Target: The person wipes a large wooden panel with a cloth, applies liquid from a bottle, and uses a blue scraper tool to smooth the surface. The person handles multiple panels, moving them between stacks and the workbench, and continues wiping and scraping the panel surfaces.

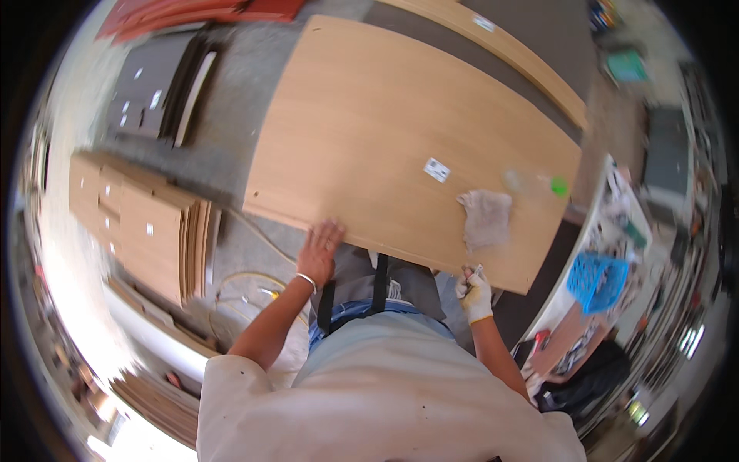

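A large light wood-grain panel (369,115) lies flat in front of me, a white label (436,170) stuck on it. My left hand (323,250), bare with a bracelet at the wrist, rests on the panel's near edge with its fingers stretched out. At the near edge farther right is my right hand (475,296), in a white glove with bare fingertips. Its fingers are closed around something small and pale that I cannot make out. Just beyond it a crumpled pale cloth (486,219) lies on the panel. A clear bottle with a green cap (559,185) lies near the right edge.
Stacked wood-grain boards (146,223) and dark boards (154,85) stand on the floor at left. A hose (258,231) runs across the floor. At right, a white bench (558,289) holds a blue basket (596,282) and clutter. More boards (516,50) lie beyond the panel.
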Motion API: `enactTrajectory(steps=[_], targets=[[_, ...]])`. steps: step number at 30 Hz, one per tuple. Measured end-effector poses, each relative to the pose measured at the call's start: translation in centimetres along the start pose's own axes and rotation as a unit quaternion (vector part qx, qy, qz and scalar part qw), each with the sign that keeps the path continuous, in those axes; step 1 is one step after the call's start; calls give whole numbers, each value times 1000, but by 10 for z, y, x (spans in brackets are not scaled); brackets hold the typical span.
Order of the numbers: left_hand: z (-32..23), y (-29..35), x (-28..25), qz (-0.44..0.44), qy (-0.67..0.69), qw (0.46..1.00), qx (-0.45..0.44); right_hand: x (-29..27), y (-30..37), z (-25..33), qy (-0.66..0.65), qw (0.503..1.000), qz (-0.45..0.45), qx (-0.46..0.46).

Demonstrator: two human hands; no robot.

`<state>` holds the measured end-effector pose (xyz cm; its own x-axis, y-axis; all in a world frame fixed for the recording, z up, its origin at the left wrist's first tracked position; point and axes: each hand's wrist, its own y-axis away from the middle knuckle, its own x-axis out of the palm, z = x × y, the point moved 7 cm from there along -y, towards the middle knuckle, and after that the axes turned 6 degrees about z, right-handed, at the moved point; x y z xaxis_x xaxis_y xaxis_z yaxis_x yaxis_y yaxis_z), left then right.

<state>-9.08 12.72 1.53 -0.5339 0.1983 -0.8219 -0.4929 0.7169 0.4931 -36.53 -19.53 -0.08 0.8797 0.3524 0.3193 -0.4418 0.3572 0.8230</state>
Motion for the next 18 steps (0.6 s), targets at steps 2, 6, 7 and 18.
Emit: enactTrajectory(steps=[2,6,7,18], targets=[[-28,2,30,-1,-21,997,75,-10,12,-21,-18,1000,-13,-19],[-82,-15,37,13,-69,962,264,-34,51,-60,-66,995,-55,-41],[-93,-21,35,23,-76,953,293,-39,60,-71,-78,994,-62,-52],[-43,-273,-76,-126,-156,979,-22,-37,82,-148,-279,937,-139,-159]])
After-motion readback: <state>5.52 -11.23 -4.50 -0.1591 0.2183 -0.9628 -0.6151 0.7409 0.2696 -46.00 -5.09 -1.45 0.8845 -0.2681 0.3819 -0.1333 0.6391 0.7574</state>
